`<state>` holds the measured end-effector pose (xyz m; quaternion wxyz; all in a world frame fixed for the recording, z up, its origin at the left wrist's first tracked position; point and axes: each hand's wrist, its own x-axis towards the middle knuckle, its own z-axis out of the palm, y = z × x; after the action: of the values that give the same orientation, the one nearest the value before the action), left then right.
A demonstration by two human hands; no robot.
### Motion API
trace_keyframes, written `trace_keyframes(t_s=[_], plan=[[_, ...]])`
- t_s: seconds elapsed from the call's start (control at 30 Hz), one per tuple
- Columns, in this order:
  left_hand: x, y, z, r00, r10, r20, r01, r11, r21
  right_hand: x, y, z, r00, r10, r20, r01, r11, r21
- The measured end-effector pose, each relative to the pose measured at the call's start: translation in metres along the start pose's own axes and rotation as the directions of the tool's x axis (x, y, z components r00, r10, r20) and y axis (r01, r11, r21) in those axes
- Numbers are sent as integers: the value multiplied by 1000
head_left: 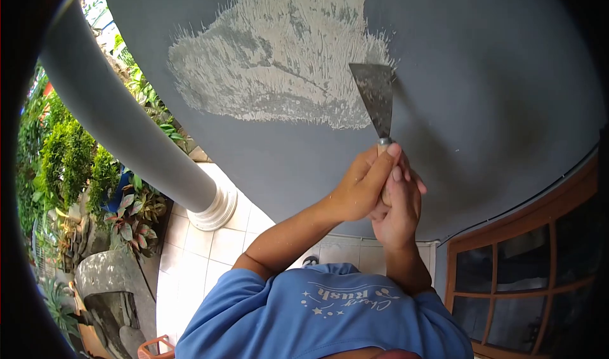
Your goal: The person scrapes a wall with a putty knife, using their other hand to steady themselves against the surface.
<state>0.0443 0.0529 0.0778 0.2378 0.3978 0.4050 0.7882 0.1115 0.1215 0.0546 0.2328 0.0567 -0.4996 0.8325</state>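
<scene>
**Item: scraper (375, 95), in use on the grey wall (501, 105)**

- Location: the flat metal blade lies against the wall at the right edge of the scraped patch (279, 60). Its wide end is on the ragged border where bare pale plaster meets the sound paint.
- Grip: the left hand (360, 191) and right hand (397, 214) are stacked on the short handle just below the patch. The fingers (388, 159) of both are clamped tight around it. The left sits higher, nearest the ferrule, with the right wrapped beneath.
- Patch: pale, rough and streaked, with feathered edges all round and some grey islands left inside it.
- Surroundings: a pale column (120, 124) stands left of the patch, with garden plants (70, 162) beyond it. White floor tiles (209, 245) lie below the patch and a wooden window frame (526, 257) is below and to its right.

**Handling notes (judgement)**

- The work in hand appears to be widening the patch rightward.
- A low blade angle, close to the wall, should lift paint without gouging the plaster.
- Short pushes from the patch outward into the paint edge suit this two-handed hold.
- The upper hand can press the blade while the lower one steers.
- Wrists should stay straight, because a slip off the edge would run the knuckles along the rough plaster.
</scene>
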Motion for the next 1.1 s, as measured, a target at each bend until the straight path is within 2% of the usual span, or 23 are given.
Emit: trace_keyframes(t_s=[0.03, 0.1, 0.17, 0.33, 0.4, 0.47, 0.53, 0.57, 0.67, 0.77, 0.8, 0.97, 1.07, 1.1], plan=[[-6, -4, -1, 1000, -12, -10, 12, 1000, 12, -3, 3, -3, 999, 2, 42, -2, 1000, 2], [-4, 6, -4, 998, -68, -6, 68, 995, 78, 7, 15, -2, 994, -106, -3, 105, 989, -105], [-4, 7, 0, 999, -52, -5, 52, 998, 46, 2, 14, -1, 994, -107, -21, 103, 985, -137], [-6, 5, 4, 998, -40, -41, 40, 999, -6, -5, -2, 0, 995, 59, 85, -64, 997, 52], [-1, 0, -2, 1000, 1, -20, -1, 1000, 21, 7, 5, 3, 998, -48, 39, 49, 998, -28], [-1, 3, 1, 1000, 2, -18, -2, 999, 43, 4, 6, 3, 999, -44, 19, 44, 999, -30], [-7, 5, 4, 999, -9, -32, 11, 998, 58, -1, -3, 3, 998, 25, 56, -28, 998, 52], [-10, 5, 7, 999, -18, -37, 20, 998, 63, -6, -11, 11, 998, 58, -10, -57, 997, 49], [4, 9, 2, 1000, 1, -8, 0, 997, 79, 6, 1, 10, 996, -87, -17, 86, 996, -38], [-1, 9, 5, 997, -54, -47, 57, 995, 76, 2, 5, -3, 997, 35, 72, -41, 996, 78], [-6, 9, 7, 994, -84, -72, 89, 993, 77, -5, 3, 1, 998, 38, 50, -41, 997, 67], [2, 1, 1, 999, 31, -15, -29, 996, 81, 7, 7, 6, 995, -96, -24, 95, 995, -39], [0, 2, 4, 999, -11, -49, 15, 997, 69, 2, 0, 2, 998, 26, 58, -33, 992, 124], [-3, 2, 5, 997, -38, -73, 42, 998, 56, -2, 1, 4, 999, 25, 27, -28, 994, 109]])
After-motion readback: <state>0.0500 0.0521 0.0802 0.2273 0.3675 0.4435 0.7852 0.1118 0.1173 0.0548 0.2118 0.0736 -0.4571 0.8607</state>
